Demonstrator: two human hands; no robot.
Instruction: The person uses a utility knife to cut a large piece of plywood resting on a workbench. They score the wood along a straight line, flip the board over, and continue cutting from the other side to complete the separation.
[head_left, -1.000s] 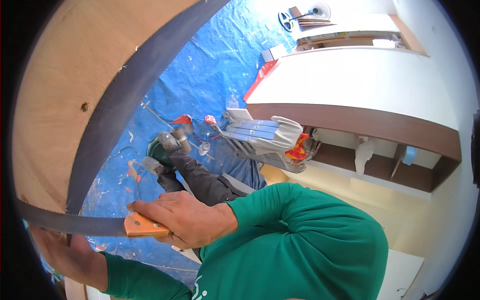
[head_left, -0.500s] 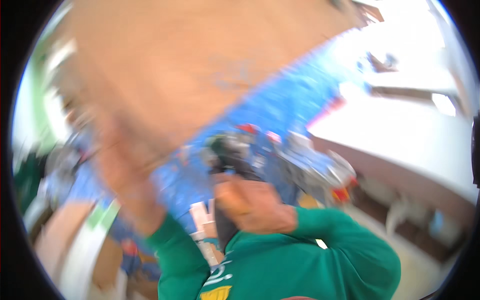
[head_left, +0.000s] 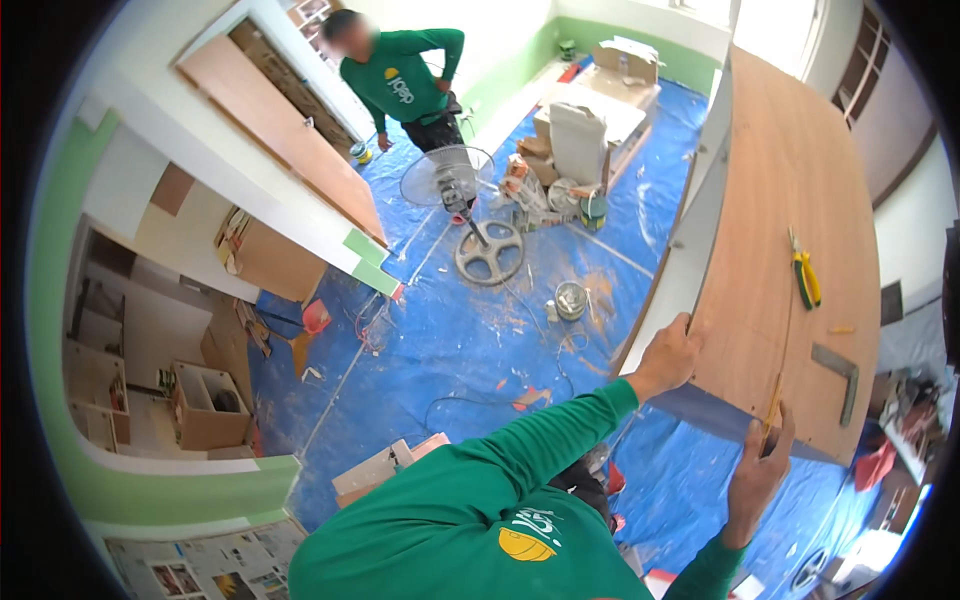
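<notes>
A long wooden panel (head_left: pixel 770 230) forms the top of a cabinet-like piece at the right. My left hand (head_left: pixel 668 362) is closed on the panel's near left corner, its fingertips at the edge. At the near edge, my right hand (head_left: pixel 758 480) is closed around a tape measure, mostly hidden by the fingers. Its narrow yellow blade (head_left: pixel 775 395) lies over the panel. Farther up the panel rest yellow-handled pliers (head_left: pixel 805 278), a small orange stick-like piece (head_left: pixel 842 330) and a metal square (head_left: pixel 848 380).
Blue sheeting (head_left: pixel 480 350) covers the floor. A standing fan (head_left: pixel 485 250), a paint can (head_left: pixel 571 300) and loose cables lie ahead. Another person (head_left: pixel 405 85) stands at the far left by a door (head_left: pixel 280 130). Stacked boxes (head_left: pixel 580 140) fill the back.
The earlier picture is blurred by motion, and the view has since swung round. My right hand has moved from near my body to the panel's near edge.
</notes>
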